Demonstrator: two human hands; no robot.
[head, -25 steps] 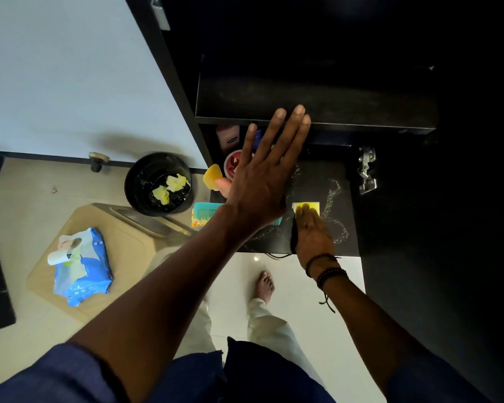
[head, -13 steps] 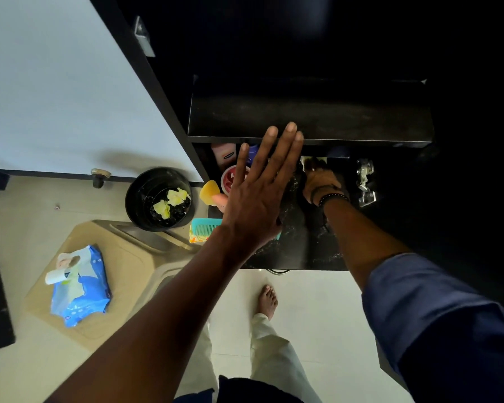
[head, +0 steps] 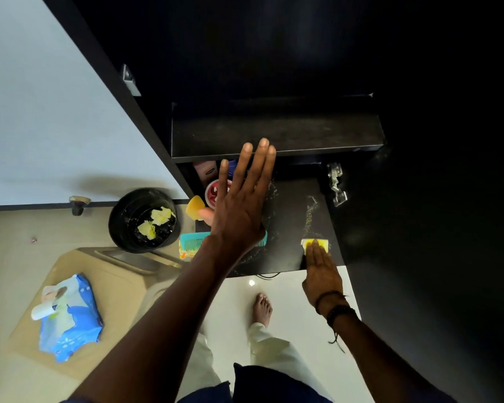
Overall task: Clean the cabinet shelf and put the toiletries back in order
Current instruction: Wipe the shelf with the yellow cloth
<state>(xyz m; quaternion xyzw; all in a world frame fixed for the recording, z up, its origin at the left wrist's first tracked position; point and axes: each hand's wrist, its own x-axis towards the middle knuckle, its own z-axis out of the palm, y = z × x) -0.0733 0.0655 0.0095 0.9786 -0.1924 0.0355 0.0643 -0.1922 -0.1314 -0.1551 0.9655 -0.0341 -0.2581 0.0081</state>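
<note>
Pressing flat on a yellow wipe (head: 317,243), your right hand (head: 322,274) lies palm down with its fingers straight and together at the front right corner of the lower cabinet shelf (head: 291,228); the wipe shows just past the fingertips, and dark bands circle the wrist. On the shelf beyond the wipe runs a pale streak of residue (head: 310,213), and a metal hinge (head: 335,183) is fixed to the cabinet wall beside the shelf's right edge. Your left hand (head: 242,210) is spread wide, fingers extended and holding nothing; whether it touches the shelf or hovers above it cannot be told. Its fingertips reach in view to the front edge of the upper shelf (head: 277,135). Partly hidden behind that hand, on the left part of the lower shelf, are the toiletries: a teal comb (head: 194,244) at the front left edge, a yellow-orange sponge (head: 195,206), a red and white round container (head: 214,191), and a pink pack (head: 207,171) with a blue bottle (head: 232,167) toward the back. On the floor left of the shelf stands a black bin (head: 141,219) with crumpled yellow wipes (head: 154,221) inside. Farther left of the shelf, a blue wipes packet (head: 69,318) lies on a tan stool (head: 99,280). Below the shelf's front edge, a bare foot (head: 262,308) rests on the white floor.
</note>
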